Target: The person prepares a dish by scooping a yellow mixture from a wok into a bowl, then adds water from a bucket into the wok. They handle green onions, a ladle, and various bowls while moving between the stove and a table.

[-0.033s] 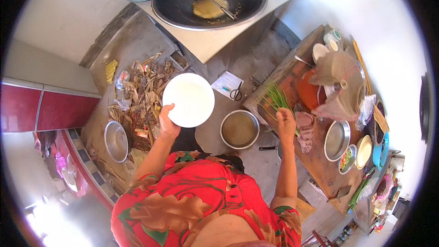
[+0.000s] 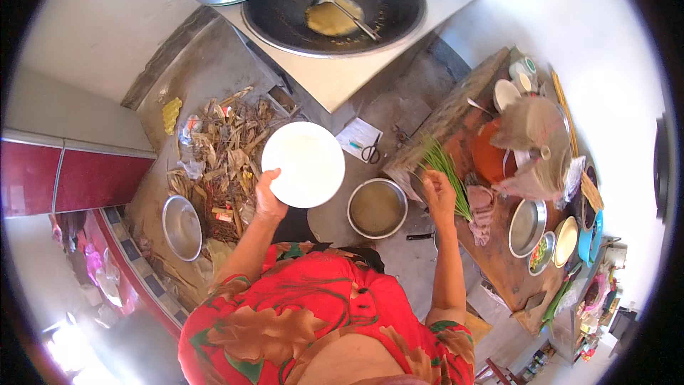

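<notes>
My left hand grips a round white bowl by its near left rim, the thumb over the edge. My right hand is at the left edge of the brown wooden table, its fingers bent and closed. Whether a thin stalk is pinched there is too small to tell. Just beside and beyond that hand, a bunch of long thin green chives lies on the table. A pinkish cloth touches its near end. Between my hands, lower down, stands a metal basin of cloudy liquid.
Ahead, a large black wok on the stove holds yellowish liquid and a metal ladle. Dry husks cover the floor at left, near an empty metal basin. Scissors lie on paper. Bowls and a red pot crowd the table.
The chives that were in my right hand now lie on the table beside it, and its fingers have come off the bunch. The bowl in my left hand sits slightly lower and further right in view.
</notes>
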### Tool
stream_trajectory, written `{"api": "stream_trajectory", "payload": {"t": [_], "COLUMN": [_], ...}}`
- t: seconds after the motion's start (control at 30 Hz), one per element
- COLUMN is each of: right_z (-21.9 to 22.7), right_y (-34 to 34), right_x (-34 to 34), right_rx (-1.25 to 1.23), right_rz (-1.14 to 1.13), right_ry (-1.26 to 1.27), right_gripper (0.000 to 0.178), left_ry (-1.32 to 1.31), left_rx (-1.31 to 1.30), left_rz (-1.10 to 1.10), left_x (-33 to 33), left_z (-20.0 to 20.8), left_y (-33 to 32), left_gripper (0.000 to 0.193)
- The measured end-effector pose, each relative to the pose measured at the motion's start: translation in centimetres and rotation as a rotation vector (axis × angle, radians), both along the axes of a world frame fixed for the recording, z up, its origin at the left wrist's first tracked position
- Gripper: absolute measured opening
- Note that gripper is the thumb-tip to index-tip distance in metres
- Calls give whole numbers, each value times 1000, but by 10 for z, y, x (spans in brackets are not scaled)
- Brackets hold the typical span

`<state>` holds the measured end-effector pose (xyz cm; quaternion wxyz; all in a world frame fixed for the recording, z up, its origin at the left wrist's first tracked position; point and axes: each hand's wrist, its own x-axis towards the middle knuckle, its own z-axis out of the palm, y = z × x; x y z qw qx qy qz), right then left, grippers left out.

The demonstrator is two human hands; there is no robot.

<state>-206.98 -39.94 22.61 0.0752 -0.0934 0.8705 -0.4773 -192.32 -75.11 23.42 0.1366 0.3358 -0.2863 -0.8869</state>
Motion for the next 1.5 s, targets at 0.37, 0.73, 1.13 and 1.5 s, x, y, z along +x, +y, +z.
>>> {"api": "stream_trajectory", "payload": {"t": [0.37, 0.73, 1.13, 1.5], "right_z": [41, -56, -90, -25], "right_y": [-225, -331, -350, -295], "right_x": [-126, -326, -356, -326], "right_rx": [239, 812, 729, 827], "right_rz": [198, 268, 322, 299], "right_ry": [214, 446, 196, 154], "right_gripper": [31, 79, 61, 59], "left_ry": [-24, -86, -152, -101], "left_rx": [78, -38, -89, -129], "left_rz": [-167, -51, 90, -34], "left_x": [-24, -27, -81, -175], "left_z": [-41, -7, 44, 13], "left_y": [-112, -173, -168, -217], "left_gripper": [60, 61, 62, 54]}}
